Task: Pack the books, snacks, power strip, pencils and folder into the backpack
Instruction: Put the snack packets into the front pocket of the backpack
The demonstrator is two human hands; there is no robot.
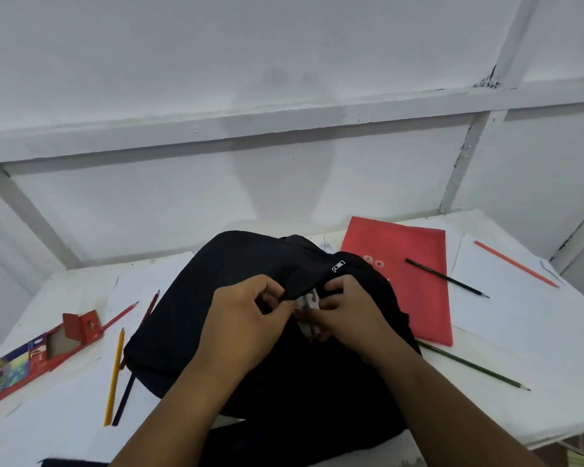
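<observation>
Two bare forearms enter from 6 o'clock edge, no sleeves visible. Left hand (241,323) and right hand (346,313): no rings, no gloves, no wristwatch or bands (wrists fully in view). Fingernails short, unpainted where visible.

The backpack (216,298) lay in the middle of the table (519,382), close to the person. Both hands were on top of it, the left hand (247,328) beside the right hand (348,318), at the bag's opening. The folder (415,284) lay flat to the right of the backpack, partly under its edge. One pencil (447,278) lay on the folder. Another pencil (516,264) lay further right, and one more (472,365) lay nearer the person. To the left of the bag lay the pencil box (31,358), with loose pencils (115,375) between the box and the bag. A wall (284,96) stood behind the table.
</observation>
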